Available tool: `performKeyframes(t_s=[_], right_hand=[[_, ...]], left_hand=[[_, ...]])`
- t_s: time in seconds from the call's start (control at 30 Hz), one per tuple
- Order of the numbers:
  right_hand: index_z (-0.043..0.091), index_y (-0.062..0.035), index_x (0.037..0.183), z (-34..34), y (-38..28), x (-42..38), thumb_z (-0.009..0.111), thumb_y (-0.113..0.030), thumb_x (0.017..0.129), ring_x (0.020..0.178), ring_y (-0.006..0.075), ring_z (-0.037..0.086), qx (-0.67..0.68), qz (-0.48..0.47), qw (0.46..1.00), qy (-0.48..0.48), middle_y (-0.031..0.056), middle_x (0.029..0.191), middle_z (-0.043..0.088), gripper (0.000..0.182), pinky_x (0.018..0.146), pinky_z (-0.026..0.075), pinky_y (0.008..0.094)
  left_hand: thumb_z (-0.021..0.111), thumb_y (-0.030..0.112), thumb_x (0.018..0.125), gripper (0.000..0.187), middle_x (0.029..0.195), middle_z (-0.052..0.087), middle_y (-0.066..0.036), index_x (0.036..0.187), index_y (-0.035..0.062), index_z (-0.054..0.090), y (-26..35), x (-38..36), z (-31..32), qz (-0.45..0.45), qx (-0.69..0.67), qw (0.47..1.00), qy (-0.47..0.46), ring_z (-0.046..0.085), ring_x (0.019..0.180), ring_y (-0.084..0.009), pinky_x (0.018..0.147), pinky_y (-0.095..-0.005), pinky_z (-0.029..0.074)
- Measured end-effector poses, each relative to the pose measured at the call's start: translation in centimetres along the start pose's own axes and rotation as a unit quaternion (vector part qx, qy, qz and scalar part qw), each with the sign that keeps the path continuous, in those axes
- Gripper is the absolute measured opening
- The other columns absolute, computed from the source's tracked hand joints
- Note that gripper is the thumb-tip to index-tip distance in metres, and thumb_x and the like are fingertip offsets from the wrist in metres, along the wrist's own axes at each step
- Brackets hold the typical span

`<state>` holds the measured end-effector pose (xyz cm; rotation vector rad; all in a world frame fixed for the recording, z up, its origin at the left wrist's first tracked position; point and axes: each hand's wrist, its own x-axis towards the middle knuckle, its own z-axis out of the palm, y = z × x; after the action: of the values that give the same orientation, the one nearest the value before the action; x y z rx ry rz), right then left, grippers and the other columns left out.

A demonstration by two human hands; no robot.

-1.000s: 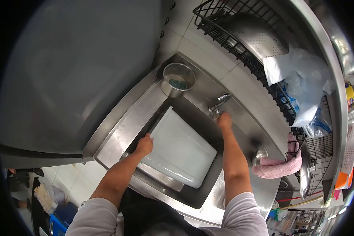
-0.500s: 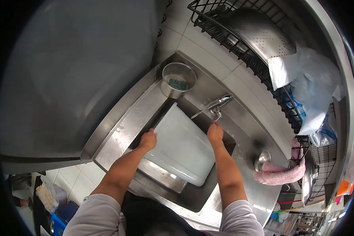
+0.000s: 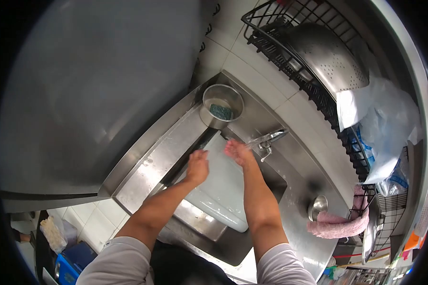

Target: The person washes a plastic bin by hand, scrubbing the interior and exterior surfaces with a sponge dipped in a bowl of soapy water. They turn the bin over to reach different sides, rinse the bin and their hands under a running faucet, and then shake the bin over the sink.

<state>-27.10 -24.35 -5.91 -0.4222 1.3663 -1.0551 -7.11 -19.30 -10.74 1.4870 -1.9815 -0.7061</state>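
Observation:
A pale, translucent plastic tub lies tilted in the steel sink, its broad side facing up. Above its upper end, my right hand is at the water coming from the faucet, with fingers loosely apart and nothing held. My left hand hovers over the tub's left side, its fingers loosely bent and empty. Motion blurs both sets of fingertips. Beyond the hands, a round steel pot holds a green scouring pad.
A black wire rack on the right wall carries a steel colander and plastic bags. A pink towel hangs beside a small metal bowl. On the left stands a large grey panel.
Both hands have left the tub's sides and the faucet handle and come closer together. The right hand moved left to the water stream; the left moved right, over the tub.

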Motion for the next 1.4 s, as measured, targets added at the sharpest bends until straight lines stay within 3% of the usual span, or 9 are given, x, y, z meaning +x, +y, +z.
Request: performKeyframes(t_s=[0.13,0.2,0.4,0.67,0.73,0.83,1.07,1.13,1.4], right_hand=[[0.057,-0.0007,0.093,-0.6,-1.6,-0.1,0.051,-0.015,0.094,0.077,0.0224,0.062,0.061,0.049,0.997,-0.029,0.0090,0.087,0.063,0.016,0.073,0.055,0.0373],[0.057,0.0000,0.094,0.1,-2.7,-1.2,0.050,-0.016,0.095,0.076,0.0226,0.062,0.097,0.040,0.994,-0.034,0.0090,0.086,0.062,0.017,0.073,0.055,0.0371],[0.055,-0.0016,0.094,0.6,-2.4,-0.8,0.047,-0.015,0.096,0.068,0.0218,0.057,0.313,-0.075,0.947,0.016,0.0079,0.080,0.058,0.016,0.063,0.053,0.0340],[0.060,-0.0068,0.084,3.0,-3.2,2.6,0.048,-0.023,0.092,0.059,0.0242,0.058,0.183,-0.114,0.947,0.238,0.0046,0.068,0.060,0.022,0.058,0.051,0.0369],[0.065,-0.0057,0.089,1.8,-2.7,4.2,0.050,-0.029,0.091,0.060,0.0274,0.062,-0.430,-0.273,0.785,0.351,0.0057,0.071,0.066,0.027,0.059,0.051,0.0387],[0.063,-0.0009,0.103,4.9,-3.8,-0.4,0.048,-0.023,0.092,0.074,0.0299,0.066,-0.513,-0.248,0.741,0.356,0.0115,0.089,0.068,0.029,0.066,0.053,0.0401],[0.056,0.0020,0.115,0.9,-1.3,0.0,0.042,-0.011,0.093,0.088,0.0252,0.062,-0.116,-0.254,0.958,0.065,0.0159,0.105,0.063,0.029,0.075,0.051,0.0347],[0.054,0.0029,0.118,1.1,-1.0,-0.6,0.040,-0.007,0.093,0.092,0.0238,0.062,-0.030,-0.232,0.972,0.018,0.0172,0.110,0.061,0.030,0.078,0.051,0.0331],[0.058,0.0046,0.106,2.9,-2.7,-2.4,0.048,-0.007,0.091,0.080,0.0255,0.063,0.176,-0.123,0.970,0.116,0.0163,0.098,0.063,0.022,0.068,0.055,0.0353]], left_hand=[[0.052,0.014,0.087,0.025,0.102,0.060,-0.017,0.108,0.0018,0.056,4.9,4.1,2.4,-0.068,-0.138,0.980,-0.128,0.059,0.092,-0.0334,0.077,-0.0443,0.049],[0.046,0.024,0.094,0.024,0.108,0.061,-0.008,0.108,0.0075,0.056,7.9,5.9,2.7,-0.369,-0.613,0.684,-0.141,0.059,0.095,-0.0267,0.076,-0.0395,0.048],[0.043,0.028,0.097,0.022,0.098,0.061,-0.003,0.098,0.0114,0.057,11.5,9.4,6.4,-0.281,-0.878,0.385,-0.035,0.059,0.092,-0.0192,0.076,-0.0349,0.051],[0.054,0.039,0.091,0.056,0.108,0.056,-0.007,0.134,0.0094,0.034,14.3,5.2,2.7,-0.264,-0.714,0.639,-0.111,0.059,0.087,-0.0200,0.074,-0.0350,0.051],[0.063,0.028,0.086,0.062,0.112,0.055,-0.009,0.137,0.0123,0.033,14.2,5.1,3.2,-0.236,-0.619,0.743,-0.099,0.060,0.083,-0.0202,0.058,-0.0368,0.051],[0.062,0.024,0.085,0.055,0.113,0.055,-0.009,0.134,0.0130,0.040,14.6,6.2,3.3,-0.196,-0.595,0.778,-0.046,0.057,0.095,-0.0188,0.068,-0.0356,0.050],[0.059,0.031,0.085,0.038,0.111,0.057,-0.008,0.118,0.0123,0.053,12.1,11.1,5.3,-0.223,-0.643,0.720,-0.137,0.054,0.100,-0.0202,0.082,-0.0337,0.045],[0.055,0.035,0.088,0.033,0.108,0.058,-0.009,0.112,0.0117,0.056,11.9,11.5,3.7,-0.330,-0.700,0.618,-0.137,0.055,0.099,-0.0196,0.082,-0.0360,0.045],[0.043,0.026,0.097,0.023,0.101,0.061,-0.005,0.108,0.0108,0.056,11.1,7.5,3.0,-0.298,-0.762,0.567,-0.095,0.059,0.085,-0.0174,0.075,-0.0315,0.049]])
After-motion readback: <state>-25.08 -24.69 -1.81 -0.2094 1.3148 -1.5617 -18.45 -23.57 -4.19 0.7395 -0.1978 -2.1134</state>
